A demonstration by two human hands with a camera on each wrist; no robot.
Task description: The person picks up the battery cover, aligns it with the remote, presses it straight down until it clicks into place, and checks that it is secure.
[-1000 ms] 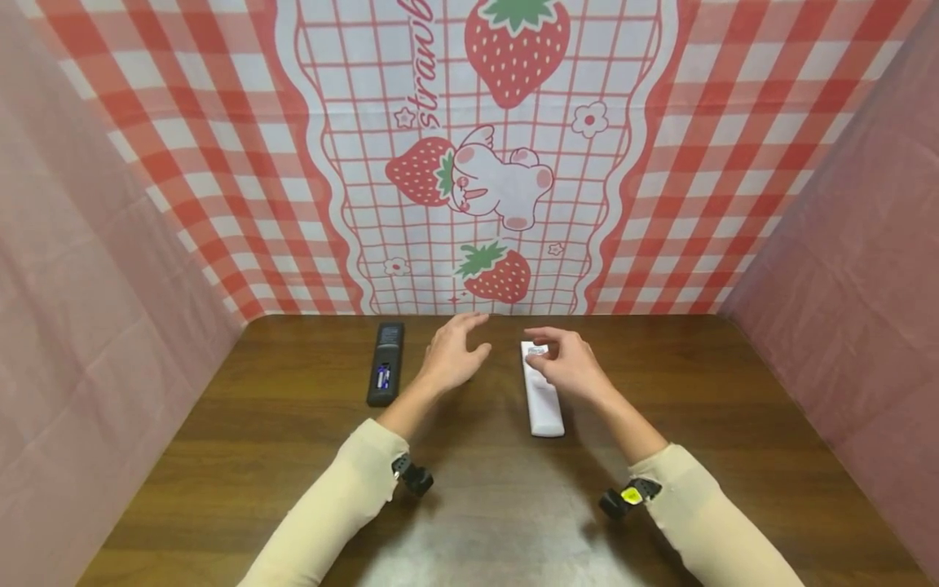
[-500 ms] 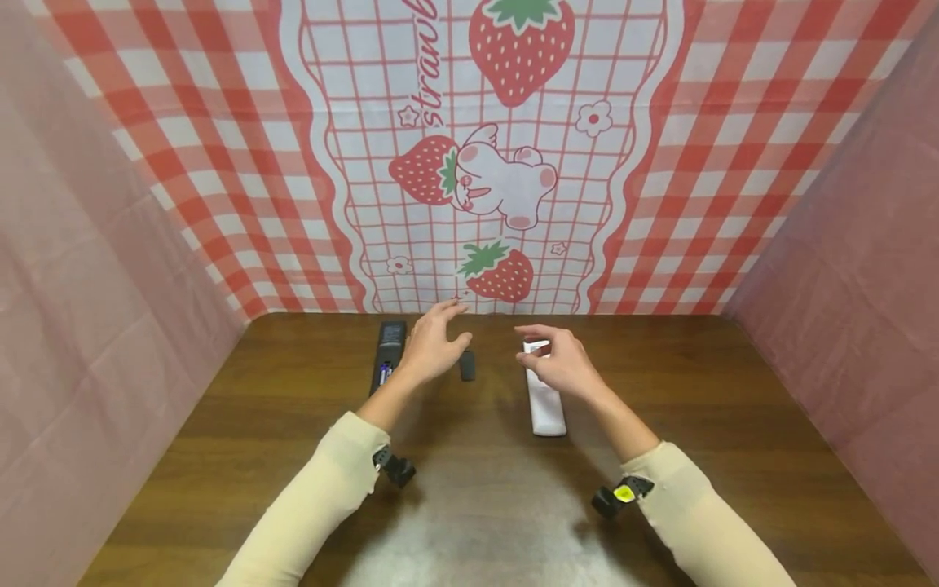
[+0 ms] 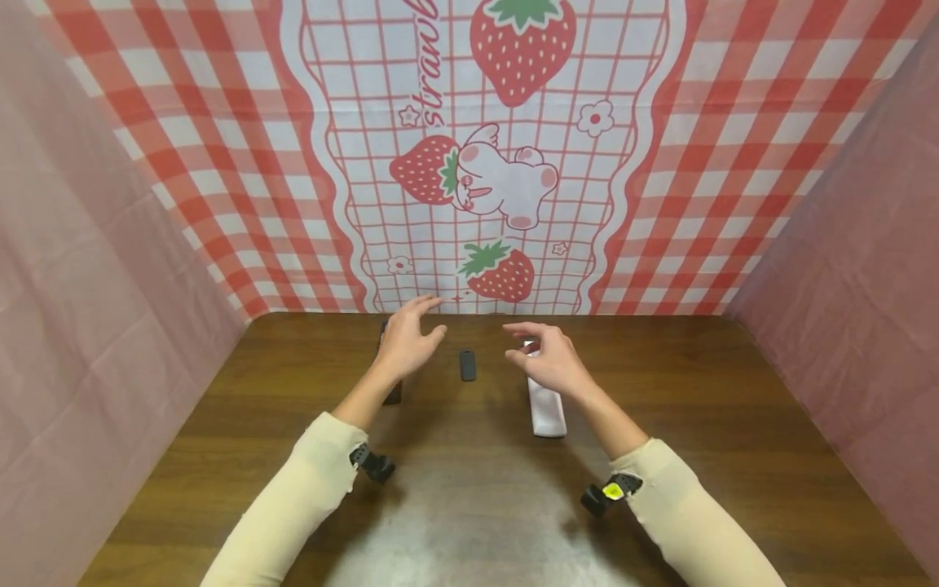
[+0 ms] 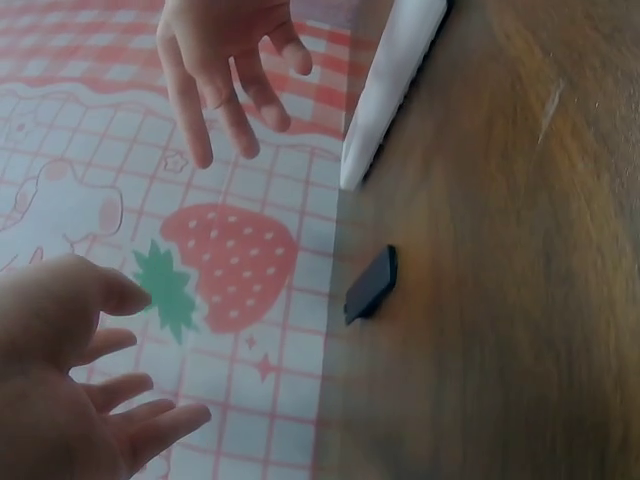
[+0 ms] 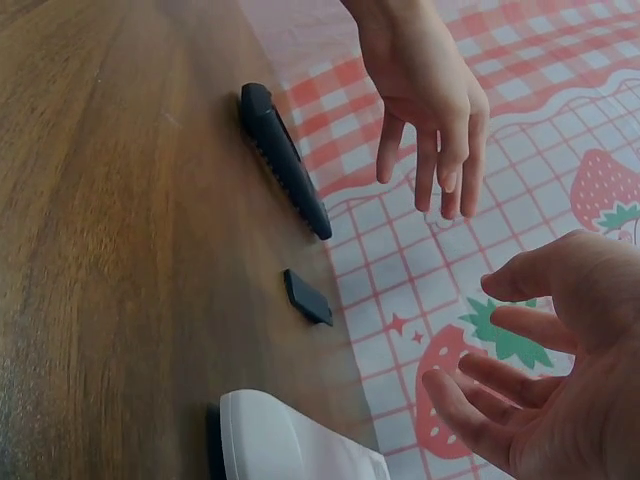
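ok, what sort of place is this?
Probably a makeshift tabletop recording booth: a brown wood-grain table, a red-and-white checked strawberry-print cloth rising behind it, and plain pink fabric panels closing both sides.

The left arm [image 3: 289,501] and right arm [image 3: 704,509] reach forward and inward; the left hand [image 3: 406,341] hovers, fingers loosely extended, thumb spread; the right hand [image 3: 552,360] hovers too, fingers gently bent.

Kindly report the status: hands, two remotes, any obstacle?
Left hand, right hand: raised, holding nothing. Black remote, white remote: on table, small dark cover between them. Hands partly block both remotes in head view.
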